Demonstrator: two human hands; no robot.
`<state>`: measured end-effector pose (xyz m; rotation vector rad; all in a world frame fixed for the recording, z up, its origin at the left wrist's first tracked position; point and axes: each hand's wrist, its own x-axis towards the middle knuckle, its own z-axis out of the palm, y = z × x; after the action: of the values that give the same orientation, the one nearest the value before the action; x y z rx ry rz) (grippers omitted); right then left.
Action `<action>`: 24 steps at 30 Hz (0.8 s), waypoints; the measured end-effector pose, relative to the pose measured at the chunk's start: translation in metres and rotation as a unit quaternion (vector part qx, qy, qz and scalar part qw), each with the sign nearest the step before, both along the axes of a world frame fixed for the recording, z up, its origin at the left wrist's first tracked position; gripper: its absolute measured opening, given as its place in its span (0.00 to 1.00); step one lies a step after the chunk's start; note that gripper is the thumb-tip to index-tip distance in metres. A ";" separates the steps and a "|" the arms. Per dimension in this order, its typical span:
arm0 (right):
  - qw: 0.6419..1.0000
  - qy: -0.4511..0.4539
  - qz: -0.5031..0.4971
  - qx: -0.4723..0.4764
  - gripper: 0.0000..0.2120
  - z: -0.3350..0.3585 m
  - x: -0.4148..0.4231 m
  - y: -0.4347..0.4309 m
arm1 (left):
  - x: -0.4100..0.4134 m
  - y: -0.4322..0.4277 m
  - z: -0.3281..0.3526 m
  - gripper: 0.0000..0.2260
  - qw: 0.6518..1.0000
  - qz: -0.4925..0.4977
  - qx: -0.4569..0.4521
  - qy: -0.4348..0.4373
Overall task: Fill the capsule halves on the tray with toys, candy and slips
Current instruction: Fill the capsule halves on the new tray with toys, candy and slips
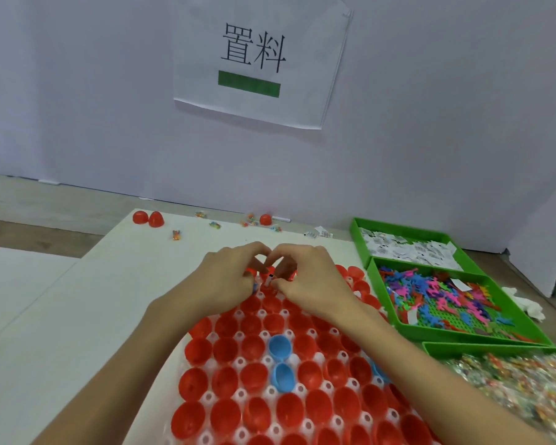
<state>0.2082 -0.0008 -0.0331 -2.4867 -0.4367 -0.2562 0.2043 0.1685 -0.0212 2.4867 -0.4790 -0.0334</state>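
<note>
A clear tray (206, 440) holds several open red capsule halves (225, 412) and a few blue capsule halves (280, 346). My left hand (225, 277) and my right hand (312, 281) meet over the tray's far rows, fingers curled. Between their fingertips sits a small white slip with black print (269, 278), pinched above a red half. Something small and blue shows under my left fingers. The halves beneath both hands are hidden.
Three green bins stand at the right: paper slips (408, 248), colourful toy figures (446, 300), wrapped candy (514, 383). Loose red capsule halves (148, 218) and stray candies (214, 224) lie near the white wall. A crumpled tissue (527, 305) lies beyond the bins.
</note>
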 end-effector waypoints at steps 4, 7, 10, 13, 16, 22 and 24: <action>0.999 0.004 0.002 -0.042 0.14 0.004 0.002 0.006 | 0.001 0.001 0.000 0.25 1.000 -0.001 -0.002 0.004; 0.999 0.012 0.012 -0.048 0.13 0.006 0.003 0.007 | 0.001 0.001 0.000 0.25 1.000 -0.002 0.000 0.010; 0.999 0.004 0.014 -0.052 0.13 0.005 0.001 0.006 | 0.001 0.001 0.001 0.25 1.000 -0.005 -0.007 0.016; 0.999 -0.013 0.010 -0.042 0.13 0.004 -0.003 0.007 | 0.002 0.002 0.000 0.24 0.999 -0.008 -0.029 0.029; 0.998 -0.012 0.003 -0.066 0.13 0.004 -0.004 0.008 | 0.004 0.002 -0.004 0.24 0.999 -0.013 -0.036 0.033; 0.997 0.018 0.027 -0.077 0.10 0.012 0.001 0.008 | 0.007 0.002 -0.008 0.24 0.998 -0.019 -0.041 0.033; 0.997 0.029 0.028 -0.064 0.11 0.013 0.001 0.004 | 0.007 0.003 -0.008 0.24 0.998 -0.019 -0.044 0.031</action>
<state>0.2094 0.0027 -0.0199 -2.5939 -0.5127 -0.1358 0.2116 0.1716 -0.0290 2.3825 -0.4905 -0.1014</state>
